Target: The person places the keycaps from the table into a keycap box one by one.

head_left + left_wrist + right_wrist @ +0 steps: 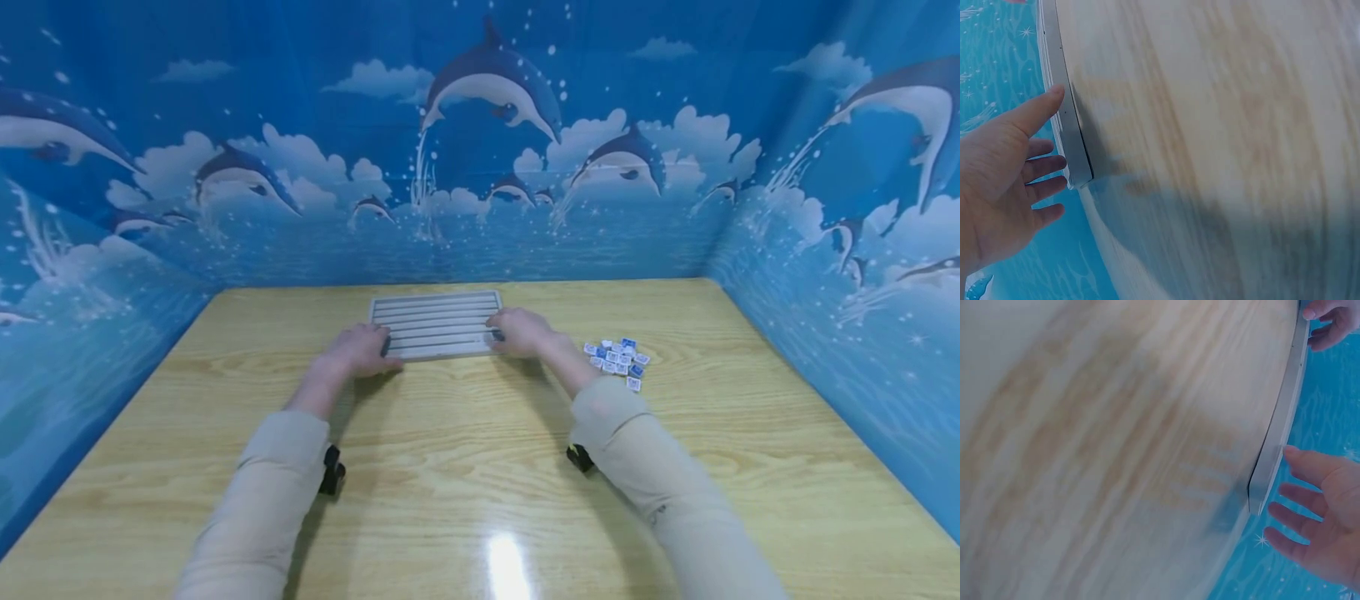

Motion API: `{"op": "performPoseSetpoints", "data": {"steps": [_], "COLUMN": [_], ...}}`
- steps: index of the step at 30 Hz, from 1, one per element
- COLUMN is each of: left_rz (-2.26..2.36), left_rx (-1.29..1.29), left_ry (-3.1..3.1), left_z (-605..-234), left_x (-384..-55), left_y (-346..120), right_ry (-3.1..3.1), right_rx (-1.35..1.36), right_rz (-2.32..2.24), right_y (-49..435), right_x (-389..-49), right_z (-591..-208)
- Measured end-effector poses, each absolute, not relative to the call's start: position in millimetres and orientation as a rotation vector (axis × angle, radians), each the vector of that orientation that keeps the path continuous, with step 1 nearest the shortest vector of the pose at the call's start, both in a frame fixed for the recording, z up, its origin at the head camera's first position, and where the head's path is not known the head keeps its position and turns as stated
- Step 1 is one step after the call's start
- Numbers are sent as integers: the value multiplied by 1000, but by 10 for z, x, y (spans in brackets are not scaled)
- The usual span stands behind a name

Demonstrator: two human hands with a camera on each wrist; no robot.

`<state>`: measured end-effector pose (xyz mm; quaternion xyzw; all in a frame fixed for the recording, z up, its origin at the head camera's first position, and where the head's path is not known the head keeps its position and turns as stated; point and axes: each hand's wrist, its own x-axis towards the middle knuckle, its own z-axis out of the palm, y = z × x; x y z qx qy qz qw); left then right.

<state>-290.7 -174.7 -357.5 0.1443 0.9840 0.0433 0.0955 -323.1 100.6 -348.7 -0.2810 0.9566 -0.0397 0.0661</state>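
The fingers (1045, 164) of my left hand (358, 350) were extended and slightly spread, not curled round anything, beside the left end of the grey slatted rack (438, 325). My left thumb (1038, 114) lay against its long front wall, near the corner. My right hand (523, 331) was at the opposite end, its fingers (1297, 515) likewise loose and apart, with the tip of the right thumb (1302, 461) at the same front wall.

The rack lay flat between my two hands on the far part of the counter (450, 467), its slats running from side to side. My fingers cast shadows on the wood grain before it.

To the right of my right hand, well apart from the rack, a loose cluster of small blue-and-white tiles (617, 358) sat on the counter. Beige sleeves (251, 508) covered my forearms, and a small black device (332, 471) showed by each cuff. Behind the counter and along both sides hung a blue curtain (337, 250) printed with leaping dolphins, clouds and water.
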Motion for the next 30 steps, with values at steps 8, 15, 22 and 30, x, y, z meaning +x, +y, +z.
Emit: {"op": "performPoseSetpoints", "data": {"steps": [8, 15, 22, 30], "left_rz": [77, 47, 32, 73], "left_rx": [458, 510, 560, 624], "left_ry": [2928, 2943, 2948, 2934], "left_z": [-3592, -3597, -3575, -3561], "left_x": [-2929, -2934, -2910, -2903], "left_y": [-1723, -1720, -1700, -1653], "right_ry": [2862, 2819, 2784, 2770], "right_rx": [-821, -792, -807, -856], "right_rz": [-13, -7, -34, -68], "right_y": [962, 958, 1003, 1077], "right_x": [-3252, -3271, -3276, -3235], "right_z": [-3516, -3525, -3529, -3521]}}
